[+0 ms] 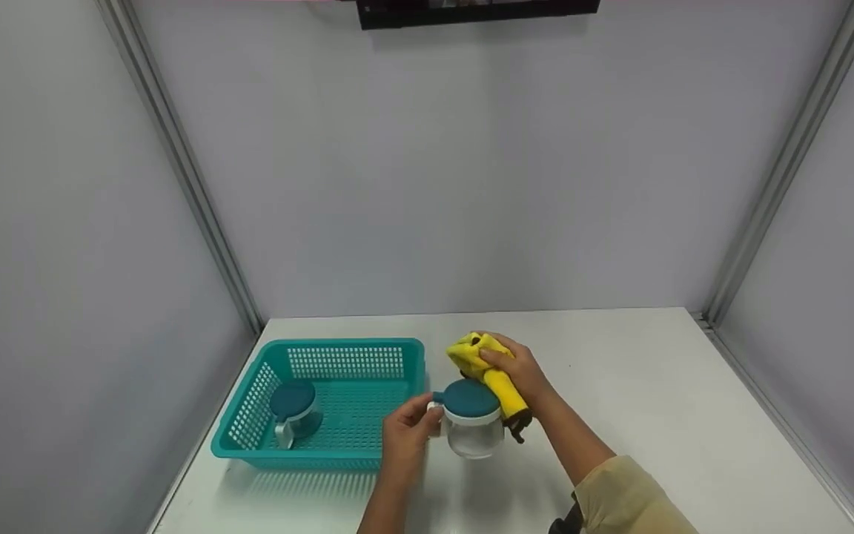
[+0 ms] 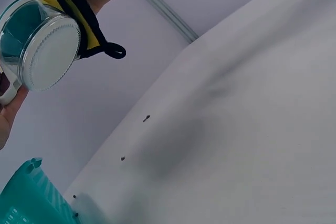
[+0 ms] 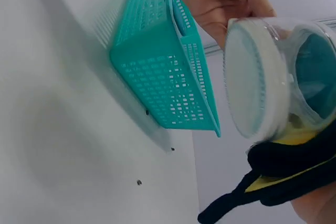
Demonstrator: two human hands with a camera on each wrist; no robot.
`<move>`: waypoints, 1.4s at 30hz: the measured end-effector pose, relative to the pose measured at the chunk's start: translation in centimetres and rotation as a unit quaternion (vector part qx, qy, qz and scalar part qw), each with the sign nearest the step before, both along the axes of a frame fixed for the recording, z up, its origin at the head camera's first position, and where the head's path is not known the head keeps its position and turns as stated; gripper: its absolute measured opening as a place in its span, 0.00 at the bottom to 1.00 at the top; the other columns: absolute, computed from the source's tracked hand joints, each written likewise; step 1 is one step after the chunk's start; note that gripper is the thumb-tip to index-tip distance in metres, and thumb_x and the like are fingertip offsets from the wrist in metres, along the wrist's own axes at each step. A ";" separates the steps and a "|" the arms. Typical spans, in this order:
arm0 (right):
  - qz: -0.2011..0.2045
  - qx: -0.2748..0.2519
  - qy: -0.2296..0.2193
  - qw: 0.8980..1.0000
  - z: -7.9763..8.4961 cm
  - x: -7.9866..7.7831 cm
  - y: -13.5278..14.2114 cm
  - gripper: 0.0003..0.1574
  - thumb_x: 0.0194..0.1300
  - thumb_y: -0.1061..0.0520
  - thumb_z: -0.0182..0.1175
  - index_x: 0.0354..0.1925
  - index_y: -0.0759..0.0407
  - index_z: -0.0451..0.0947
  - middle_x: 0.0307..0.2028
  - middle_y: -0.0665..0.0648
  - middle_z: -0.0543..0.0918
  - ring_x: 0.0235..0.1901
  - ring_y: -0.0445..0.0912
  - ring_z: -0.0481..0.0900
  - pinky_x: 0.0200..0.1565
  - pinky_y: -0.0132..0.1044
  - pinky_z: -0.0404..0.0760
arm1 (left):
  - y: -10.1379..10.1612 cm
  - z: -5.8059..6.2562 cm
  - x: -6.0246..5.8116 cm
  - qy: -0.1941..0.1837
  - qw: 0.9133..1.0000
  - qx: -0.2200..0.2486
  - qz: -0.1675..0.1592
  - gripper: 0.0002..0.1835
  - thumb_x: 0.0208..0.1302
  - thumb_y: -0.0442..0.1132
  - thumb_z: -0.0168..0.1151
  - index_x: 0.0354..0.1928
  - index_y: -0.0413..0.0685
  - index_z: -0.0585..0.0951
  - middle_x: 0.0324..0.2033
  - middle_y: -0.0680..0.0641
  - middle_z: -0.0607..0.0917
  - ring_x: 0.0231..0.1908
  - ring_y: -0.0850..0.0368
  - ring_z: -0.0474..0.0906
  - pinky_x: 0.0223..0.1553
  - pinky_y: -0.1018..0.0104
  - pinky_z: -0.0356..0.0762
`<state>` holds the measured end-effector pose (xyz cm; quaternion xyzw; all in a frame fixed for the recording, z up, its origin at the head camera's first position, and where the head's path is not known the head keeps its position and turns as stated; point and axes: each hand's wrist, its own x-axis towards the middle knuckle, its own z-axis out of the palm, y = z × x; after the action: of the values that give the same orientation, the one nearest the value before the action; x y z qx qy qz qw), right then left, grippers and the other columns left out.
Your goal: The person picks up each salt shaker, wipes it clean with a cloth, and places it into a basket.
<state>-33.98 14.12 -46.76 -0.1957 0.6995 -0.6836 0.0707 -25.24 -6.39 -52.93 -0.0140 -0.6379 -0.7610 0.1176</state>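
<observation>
A clear glass jar (image 1: 474, 437) with a teal lid and a white handle is held up above the white table. My left hand (image 1: 406, 437) pinches its handle between thumb and fingers. In my right hand (image 1: 520, 371) is a bunched yellow cloth (image 1: 502, 389) with dark edging, pressed against the jar's right side. From below, the right wrist view shows the jar's round base (image 3: 245, 80) and the cloth's dark trim and loop (image 3: 231, 200). The left wrist view also shows the cloth (image 2: 86, 19) against the glass.
To the left stands a teal plastic basket (image 1: 323, 463) with perforated walls. A second lidded jar (image 1: 295, 408) rests inside it, at its left. Grey walls (image 1: 471, 185) enclose the table (image 1: 642, 415) at the back and sides. A black object (image 1: 479, 13) hangs at the top.
</observation>
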 end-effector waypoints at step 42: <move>0.014 -0.260 -0.226 0.939 -5.8 4.8 -1.0 0.29 0.76 0.36 0.39 0.63 0.51 0.62 0.49 0.50 0.72 0.51 0.46 0.69 0.57 0.37 0.72 | 1.3 0.5 -0.1 -0.022 0.999 0.017 0.032 0.17 0.62 0.43 0.69 0.51 0.43 0.84 0.41 0.46 0.87 0.36 0.55 0.80 0.39 0.63 0.83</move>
<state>-29.14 13.15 -52.55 -0.0577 0.4601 -0.8670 0.1828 -25.29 -5.08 -52.46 0.0252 -0.6271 -0.7680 0.1276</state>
